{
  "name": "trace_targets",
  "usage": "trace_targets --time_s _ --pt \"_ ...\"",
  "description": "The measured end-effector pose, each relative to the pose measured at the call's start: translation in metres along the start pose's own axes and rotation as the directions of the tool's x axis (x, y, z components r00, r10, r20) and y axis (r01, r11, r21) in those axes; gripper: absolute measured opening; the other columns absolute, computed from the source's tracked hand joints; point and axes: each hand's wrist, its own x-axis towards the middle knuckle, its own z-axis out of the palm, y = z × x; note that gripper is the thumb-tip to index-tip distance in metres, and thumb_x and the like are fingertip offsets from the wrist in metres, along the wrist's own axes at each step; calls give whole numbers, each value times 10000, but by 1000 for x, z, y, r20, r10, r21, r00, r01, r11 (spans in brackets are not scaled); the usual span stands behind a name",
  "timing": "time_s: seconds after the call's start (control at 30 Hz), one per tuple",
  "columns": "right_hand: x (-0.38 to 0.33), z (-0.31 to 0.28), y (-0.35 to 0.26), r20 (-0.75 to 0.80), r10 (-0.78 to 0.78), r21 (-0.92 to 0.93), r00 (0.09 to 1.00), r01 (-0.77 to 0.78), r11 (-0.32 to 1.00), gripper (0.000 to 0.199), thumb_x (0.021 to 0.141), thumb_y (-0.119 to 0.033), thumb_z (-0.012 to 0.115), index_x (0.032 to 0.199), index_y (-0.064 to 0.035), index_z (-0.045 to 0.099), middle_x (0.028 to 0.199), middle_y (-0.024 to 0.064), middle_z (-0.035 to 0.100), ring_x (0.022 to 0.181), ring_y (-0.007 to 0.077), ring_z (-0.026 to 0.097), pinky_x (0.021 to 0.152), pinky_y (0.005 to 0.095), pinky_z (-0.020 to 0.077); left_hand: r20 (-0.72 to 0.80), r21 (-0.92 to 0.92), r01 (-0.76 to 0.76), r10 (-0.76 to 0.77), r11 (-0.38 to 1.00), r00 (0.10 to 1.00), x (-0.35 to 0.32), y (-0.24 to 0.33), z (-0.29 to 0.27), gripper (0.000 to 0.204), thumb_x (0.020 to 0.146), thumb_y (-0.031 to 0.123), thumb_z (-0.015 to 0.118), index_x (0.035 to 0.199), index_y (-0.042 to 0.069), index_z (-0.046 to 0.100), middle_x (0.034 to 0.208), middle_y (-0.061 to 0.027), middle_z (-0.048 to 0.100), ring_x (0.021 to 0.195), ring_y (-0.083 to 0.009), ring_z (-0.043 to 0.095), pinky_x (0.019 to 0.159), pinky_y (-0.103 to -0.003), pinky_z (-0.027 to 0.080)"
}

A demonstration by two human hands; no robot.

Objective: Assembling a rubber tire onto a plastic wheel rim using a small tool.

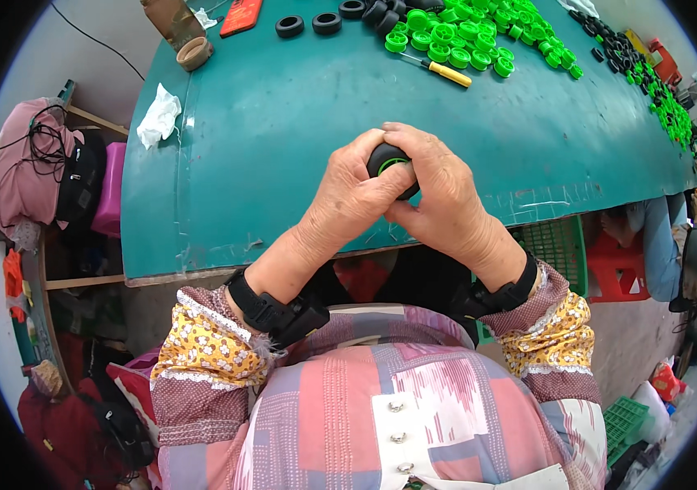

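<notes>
Both my hands meet over the near part of the green tabletop (259, 155), around a small black toy tyre (380, 156). A green wheel hub shows inside the tyre, partly hidden by my fingers. My left hand (347, 186) grips the tyre from the left, its thumb across the hub side. From the right, my right hand (445, 181) wraps around the far side, fingers curled over. Beyond them lies a screwdriver (449, 73) with a yellow handle, beside a heap of loose green hubs (459, 41). Several loose black tyres (290, 27) sit at the far edge.
At the far left are a brown bottle (171, 20), a round lid (194, 53), a red flat object (241, 16) and crumpled white tissue (159, 116). More tyres and hubs (671, 118) pile up far right, near other people. A green crate (554, 245) stands below the table.
</notes>
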Motion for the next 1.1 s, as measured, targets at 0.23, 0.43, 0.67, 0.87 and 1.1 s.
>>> trace_targets --time_s 0.23,0.43,0.67,0.87,1.1 --pt "3 -5 2 190 138 51 972 -150 987 547 598 -100 748 1069 -25 479 1000 174 580 909 332 585 792 360 486 180 -385 207 -147 899 973 1 -22 -12 298 872 248 555 1041 2 551 892 0 577 798 -58 536 687 -215 453" --pt "2 6 4 212 253 316 944 -311 896 587 634 -181 778 1106 -10 474 969 144 602 889 270 607 777 326 484 237 -508 334 -244 794 940 -7 -11 -27 383 898 301 514 1123 -9 510 940 -41 586 779 -93 587 686 -232 503" --pt "5 2 2 446 338 390 829 -520 760 591 706 -204 732 1186 -10 448 1015 143 589 946 230 586 824 308 461 216 -388 266 -194 882 957 -18 -26 -41 433 832 245 617 1146 -27 495 980 -73 582 803 -118 593 688 -237 503" --pt "-4 9 16 554 397 607 732 -681 409 335 876 -175 557 1138 22 487 968 73 586 866 128 571 768 264 469 203 -180 292 -255 939 945 -19 -18 -49 456 830 223 629 1169 -40 475 967 -91 591 771 -143 610 687 -244 507" --pt "-13 14 15 535 438 598 722 -690 407 297 871 -115 543 1146 -12 498 850 44 592 672 86 532 638 230 471 141 -91 187 -173 978 975 -23 -24 -43 374 841 162 598 1142 -34 491 877 -61 578 701 -119 574 649 -240 489"
